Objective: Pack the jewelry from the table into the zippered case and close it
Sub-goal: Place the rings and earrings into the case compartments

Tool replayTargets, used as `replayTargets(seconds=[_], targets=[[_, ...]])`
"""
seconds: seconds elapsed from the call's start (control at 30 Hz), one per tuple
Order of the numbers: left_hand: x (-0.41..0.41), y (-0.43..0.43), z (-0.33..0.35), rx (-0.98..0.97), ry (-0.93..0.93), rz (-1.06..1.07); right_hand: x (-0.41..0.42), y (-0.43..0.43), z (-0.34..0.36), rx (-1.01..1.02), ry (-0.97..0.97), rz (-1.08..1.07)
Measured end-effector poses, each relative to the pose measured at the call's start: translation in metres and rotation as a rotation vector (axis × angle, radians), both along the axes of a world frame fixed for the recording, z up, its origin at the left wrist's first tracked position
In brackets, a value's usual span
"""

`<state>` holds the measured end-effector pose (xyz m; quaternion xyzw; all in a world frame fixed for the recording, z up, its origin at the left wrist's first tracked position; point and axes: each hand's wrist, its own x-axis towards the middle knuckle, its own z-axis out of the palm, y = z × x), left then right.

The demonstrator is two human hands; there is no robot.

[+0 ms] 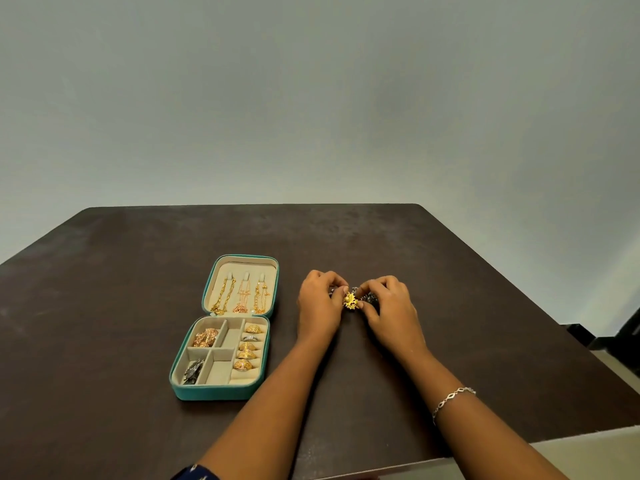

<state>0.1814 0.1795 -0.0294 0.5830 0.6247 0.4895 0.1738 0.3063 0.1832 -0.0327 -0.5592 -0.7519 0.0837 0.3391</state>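
A teal zippered case (180, 389) lies open on the dark table, left of my hands. Its lid holds three hanging chains (242, 296). Its tray holds several gold rings (246, 351), a rose-gold piece (205, 337) and a dark silver piece (194, 371). To the right, my left hand (320, 303) and my right hand (389, 306) meet over a small pile on the table. Between their fingertips sits a gold ornament (349, 301); dark silver jewelry (370, 299) shows under my right fingers. Both hands pinch at this pile.
The brown table (485, 306) runs back to a plain grey wall. Its right edge slopes toward me, with dark furniture (620, 334) beyond it. A silver bracelet (452, 400) is on my right wrist. Two tray compartments (221, 370) hold nothing.
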Motion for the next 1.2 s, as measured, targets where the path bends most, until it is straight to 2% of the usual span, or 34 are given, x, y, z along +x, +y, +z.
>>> replayTargets(seconds=[0.13,0.37,0.5,0.87,1.2], targets=[[0.0,-0.002,-0.001,0.036,-0.046,-0.003,0.001,0.002,-0.002,-0.007,0.002,-0.007],[-0.002,-0.005,0.001,0.081,-0.207,0.011,0.002,-0.007,0.004,0.109,0.278,0.039],[-0.002,-0.007,0.002,0.101,-0.233,0.018,0.003,-0.01,0.004,0.114,0.354,0.046],[-0.001,-0.01,0.004,0.117,-0.242,-0.041,0.003,-0.01,0.006,0.102,0.309,0.113],[0.001,-0.013,0.006,0.034,-0.511,-0.204,0.004,-0.008,0.004,0.104,0.255,0.173]])
